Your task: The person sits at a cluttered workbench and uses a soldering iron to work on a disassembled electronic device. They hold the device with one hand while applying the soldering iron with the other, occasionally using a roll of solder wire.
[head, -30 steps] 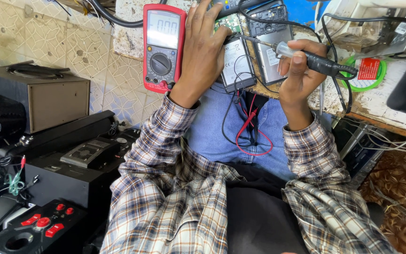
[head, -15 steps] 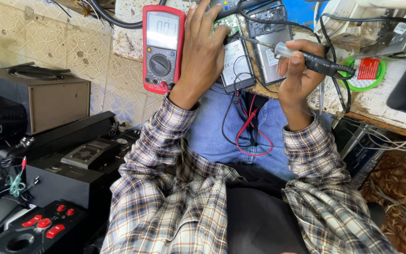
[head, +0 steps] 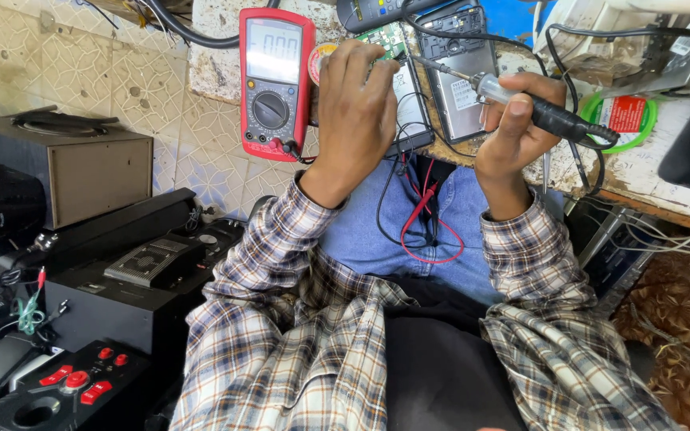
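On the bench edge, under both hands: green circuit board [head: 382,40], mostly covered by the left hand.
Soldering iron [head: 521,104]: gripped in the right hand [head: 513,132], fingers [head: 538,82] curled tight round the dark handle; long axis slanting from lower right up to upper left, metal tip aimed at the board.
Tip to board: just beside, contact too small to tell.
Left hand [head: 354,112]: palm down, fingers [head: 358,64] pressed together, holding the board flat; nearer the board than the right.
Beside the left hand: red multimeter [head: 275,84], upright against the bench.
Right of the board: opened phone [head: 461,76], back facing up.
Below: red and black test leads [head: 421,215] hanging over blue jeans.
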